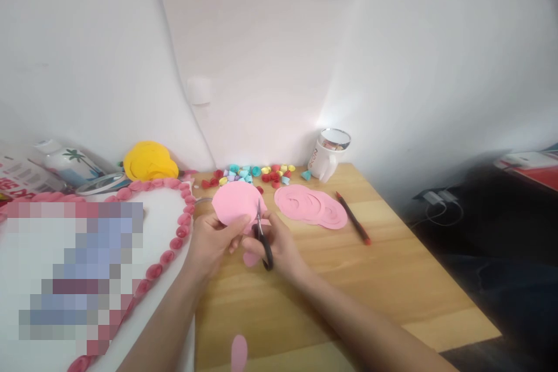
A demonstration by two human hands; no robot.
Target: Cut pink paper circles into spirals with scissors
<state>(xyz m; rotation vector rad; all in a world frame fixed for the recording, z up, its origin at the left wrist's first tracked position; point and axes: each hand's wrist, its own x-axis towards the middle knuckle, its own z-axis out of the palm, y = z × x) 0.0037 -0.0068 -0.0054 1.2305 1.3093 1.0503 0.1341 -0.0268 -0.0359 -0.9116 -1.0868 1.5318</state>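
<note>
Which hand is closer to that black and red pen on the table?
The right. The right hand, holding the scissors, is left of the pen. The left hand, holding the pink paper, is farther left, beyond the right hand.

Mug (323, 158) on tabletop (392, 285). Relative to mug: pen (354, 220), front-right; paper discs (307, 204), front-left; paper curls (244, 173), left; scissors (262, 238), farther front-left, in right hand (279, 245).
</note>
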